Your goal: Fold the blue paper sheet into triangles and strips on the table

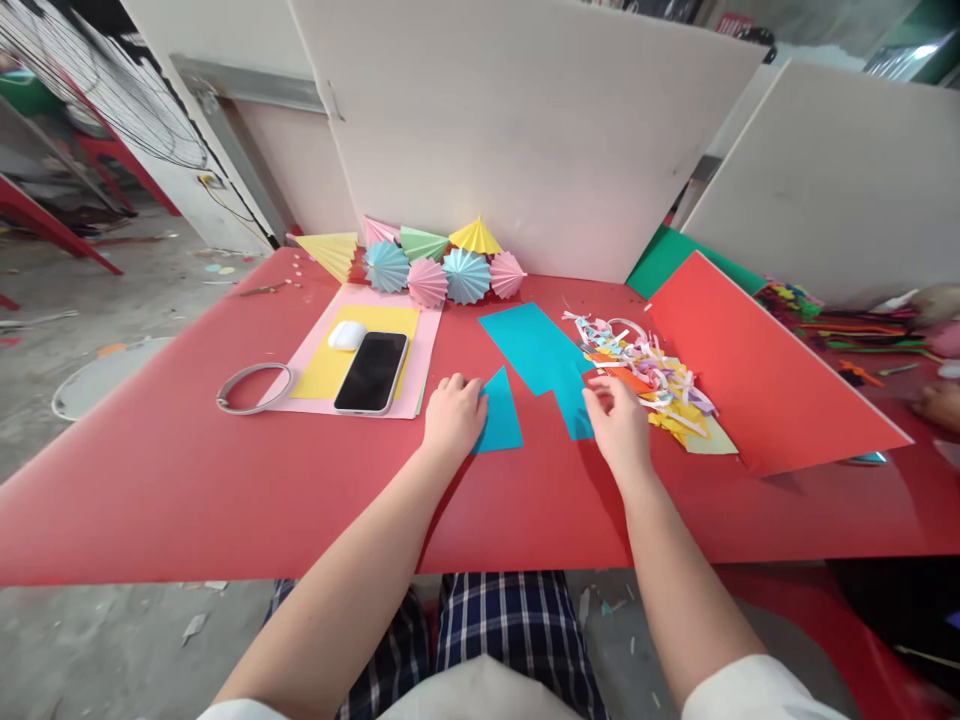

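Note:
My left hand, its fingers bent together, is at the left edge of a small pointed piece of blue paper lying on the red table. My right hand has its thumb and fingers closed at the right edge of a second blue paper piece. Behind that lies a larger blue paper sheet, which the second piece meets or overlaps. The fingertips of both hands are partly hidden. To the right of my right hand is a heap of coloured paper strips.
A phone and white earbud case lie on yellow and pink paper. A ring-shaped band lies left. Folded paper fans line the back. A red board leans at right, beside another person's hand.

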{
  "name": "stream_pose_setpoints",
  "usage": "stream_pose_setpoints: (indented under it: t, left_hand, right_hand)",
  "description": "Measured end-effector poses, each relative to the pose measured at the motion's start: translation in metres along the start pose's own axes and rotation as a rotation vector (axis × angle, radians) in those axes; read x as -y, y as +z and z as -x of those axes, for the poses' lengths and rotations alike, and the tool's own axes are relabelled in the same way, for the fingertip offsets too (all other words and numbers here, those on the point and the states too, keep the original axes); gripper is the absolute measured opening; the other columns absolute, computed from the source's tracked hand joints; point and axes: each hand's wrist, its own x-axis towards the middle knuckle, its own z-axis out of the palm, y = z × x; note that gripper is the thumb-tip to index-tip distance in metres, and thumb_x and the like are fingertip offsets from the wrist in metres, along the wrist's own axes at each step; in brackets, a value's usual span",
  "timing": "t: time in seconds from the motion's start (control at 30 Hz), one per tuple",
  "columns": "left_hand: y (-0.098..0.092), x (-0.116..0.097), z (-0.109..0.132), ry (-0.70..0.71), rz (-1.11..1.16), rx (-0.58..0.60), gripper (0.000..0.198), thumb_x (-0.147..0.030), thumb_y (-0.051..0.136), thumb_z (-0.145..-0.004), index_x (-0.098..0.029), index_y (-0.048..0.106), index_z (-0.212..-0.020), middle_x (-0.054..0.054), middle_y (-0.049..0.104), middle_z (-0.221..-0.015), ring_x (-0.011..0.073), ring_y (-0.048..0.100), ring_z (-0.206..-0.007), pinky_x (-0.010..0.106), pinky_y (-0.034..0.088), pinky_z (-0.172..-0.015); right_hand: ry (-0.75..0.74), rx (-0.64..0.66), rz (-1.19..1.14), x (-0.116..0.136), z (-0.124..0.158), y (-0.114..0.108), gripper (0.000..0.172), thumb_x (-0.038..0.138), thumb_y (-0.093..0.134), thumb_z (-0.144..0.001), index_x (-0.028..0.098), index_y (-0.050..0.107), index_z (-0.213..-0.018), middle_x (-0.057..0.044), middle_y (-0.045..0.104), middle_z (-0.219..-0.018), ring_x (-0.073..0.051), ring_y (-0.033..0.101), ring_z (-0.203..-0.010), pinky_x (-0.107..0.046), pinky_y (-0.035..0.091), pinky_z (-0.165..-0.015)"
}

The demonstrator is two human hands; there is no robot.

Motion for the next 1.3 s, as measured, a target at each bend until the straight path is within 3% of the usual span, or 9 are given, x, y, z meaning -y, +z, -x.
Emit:
stream_pose_setpoints:
  t: [0.13, 0.23, 0.4, 0.77, 1.3]
  left_hand:
    - [-0.003, -0.005, 0.004, 0.005, -0.029, 0.025, 0.037, -0.048, 0.050, -0.082, -0.021, 0.059, -0.105, 0.009, 0.056, -0.093, 0.0256, 0.052, -0.089, 0.034, 0.044, -0.074]
    - [-0.002, -0.008, 0.006, 0.024, -0.042, 0.049, 0.038, -0.050, 0.055, -0.079, -0.020, 0.061, -0.101, 0.009, 0.056, -0.095, 0.0257, 0.050, -0.090, 0.034, 0.044, -0.074]
    - [-0.002, -0.008, 0.007, 0.017, -0.037, 0.067, 0.032, -0.047, 0.054, -0.080, -0.022, 0.063, -0.099, 0.008, 0.055, -0.098, 0.0252, 0.048, -0.093, 0.031, 0.045, -0.068]
    - [-0.004, -0.010, 0.006, 0.019, 0.002, 0.113, 0.030, -0.044, 0.053, -0.082, -0.021, 0.062, -0.101, 0.008, 0.055, -0.102, 0.0245, 0.047, -0.094, 0.031, 0.043, -0.076]
    - [-0.005, -0.008, 0.004, 0.024, 0.073, 0.103, 0.037, -0.042, 0.048, -0.085, -0.019, 0.056, -0.113, 0.010, 0.058, -0.101, 0.0269, 0.050, -0.093, 0.035, 0.040, -0.080]
  right_hand:
    - [0.055, 0.408, -0.444, 0.025, -0.014, 0.025, 0.032, 0.041, 0.053, -0.076, 0.024, 0.051, -0.103, -0.002, 0.057, -0.094, -0.015, 0.056, -0.081, -0.028, 0.046, -0.069]
    - [0.169, 0.532, -0.633, 0.040, -0.025, 0.044, 0.026, 0.034, 0.056, -0.073, 0.024, 0.052, -0.096, -0.002, 0.054, -0.100, -0.014, 0.055, -0.091, -0.028, 0.048, -0.074]
    - [0.239, 0.565, -0.758, 0.048, -0.028, 0.055, 0.019, 0.033, 0.050, -0.076, 0.024, 0.047, -0.093, -0.002, 0.055, -0.098, -0.014, 0.055, -0.094, -0.028, 0.051, -0.072]
    - [0.266, 0.636, -0.835, 0.041, -0.026, 0.042, 0.017, 0.036, 0.058, -0.073, 0.023, 0.056, -0.084, -0.002, 0.057, -0.094, -0.015, 0.055, -0.093, -0.029, 0.050, -0.071]
    - [0.260, 0.688, -0.973, 0.044, -0.021, 0.048, 0.017, 0.036, 0.065, -0.069, 0.022, 0.060, -0.078, 0.000, 0.059, -0.089, -0.016, 0.054, -0.094, -0.031, 0.049, -0.076]
